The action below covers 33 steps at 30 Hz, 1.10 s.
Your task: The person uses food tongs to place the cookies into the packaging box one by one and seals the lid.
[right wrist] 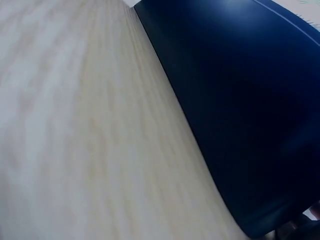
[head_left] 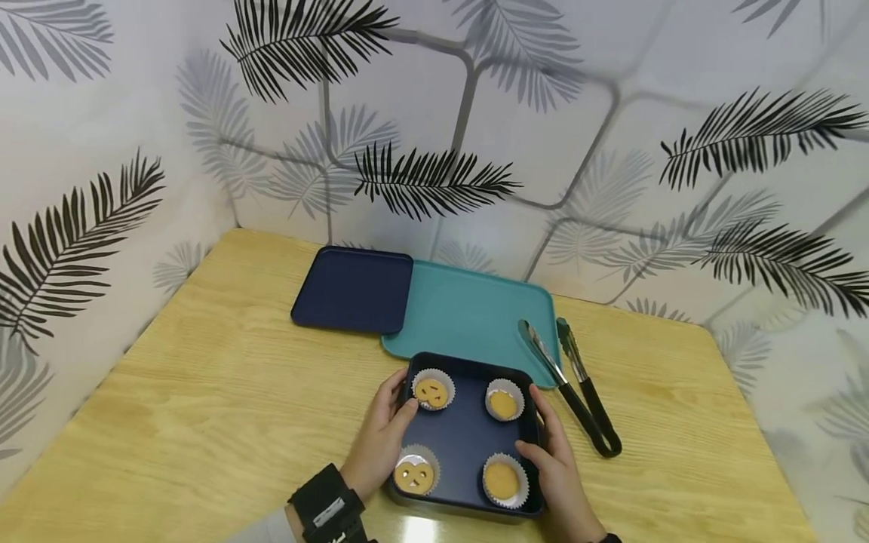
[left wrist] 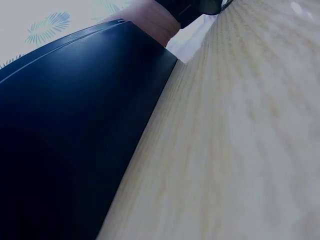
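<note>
A navy square box (head_left: 465,437) stands on the table, and both hands grip it by opposite sides. My left hand (head_left: 380,437) holds the left wall, its thumb over the rim near the upper left paper cup (head_left: 451,392). On the right wall, my right hand (head_left: 558,471) has its thumb over the rim and its fingers along the outside. Pretzel-shaped cookies (head_left: 414,477) lie in the two left cups; round cookies (head_left: 501,480) lie in the two right cups. Each wrist view shows mostly the box's outer wall (left wrist: 75,125) against the tabletop.
Behind the box lies a teal tray (head_left: 468,309), with a navy lid-like tray (head_left: 356,290) overlapping its left end. Black-handled tongs (head_left: 587,407) rest partly on the teal tray, right of the box. A leaf-patterned wall covering (head_left: 407,90) surrounds the wooden table (head_left: 224,392).
</note>
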Each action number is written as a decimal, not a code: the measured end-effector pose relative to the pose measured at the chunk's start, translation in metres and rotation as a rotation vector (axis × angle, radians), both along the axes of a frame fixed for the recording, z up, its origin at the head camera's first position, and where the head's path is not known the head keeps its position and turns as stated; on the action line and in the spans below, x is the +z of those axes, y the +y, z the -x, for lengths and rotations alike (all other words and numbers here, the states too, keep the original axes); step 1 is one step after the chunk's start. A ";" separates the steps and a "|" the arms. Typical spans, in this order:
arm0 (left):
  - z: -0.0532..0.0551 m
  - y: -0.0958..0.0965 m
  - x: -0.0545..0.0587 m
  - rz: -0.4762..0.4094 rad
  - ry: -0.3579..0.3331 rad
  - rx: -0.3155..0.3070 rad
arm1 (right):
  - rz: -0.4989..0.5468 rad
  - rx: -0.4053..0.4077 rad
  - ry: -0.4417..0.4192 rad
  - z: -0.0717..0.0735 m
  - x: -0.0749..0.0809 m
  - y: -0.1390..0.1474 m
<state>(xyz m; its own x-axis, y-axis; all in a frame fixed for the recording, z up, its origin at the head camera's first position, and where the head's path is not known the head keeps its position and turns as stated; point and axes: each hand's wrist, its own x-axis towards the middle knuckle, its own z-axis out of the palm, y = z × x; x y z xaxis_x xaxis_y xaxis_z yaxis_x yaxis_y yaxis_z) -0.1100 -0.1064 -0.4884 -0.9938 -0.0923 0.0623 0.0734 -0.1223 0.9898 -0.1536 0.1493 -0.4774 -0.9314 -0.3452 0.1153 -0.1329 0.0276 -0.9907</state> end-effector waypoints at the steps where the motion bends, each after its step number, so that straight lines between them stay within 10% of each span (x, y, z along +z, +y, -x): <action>1: 0.000 0.000 0.000 0.007 -0.005 0.000 | -0.004 -0.008 -0.004 0.000 -0.001 0.000; 13: 0.012 -0.035 0.022 0.282 -0.047 0.000 | -0.065 -0.078 -0.125 0.000 -0.002 -0.003; 19: 0.061 -0.113 0.046 0.838 0.158 0.137 | -0.061 -0.085 -0.125 0.001 0.000 -0.001; 24: 0.093 -0.151 0.038 1.288 0.074 -0.059 | -0.036 -0.080 -0.099 0.002 0.000 0.000; 27: 0.103 -0.153 0.030 1.363 -0.011 -0.159 | -0.030 -0.078 -0.103 0.001 0.000 0.001; 33: 0.119 -0.137 0.024 1.403 -0.079 -0.144 | -0.022 -0.073 -0.099 0.002 0.000 0.002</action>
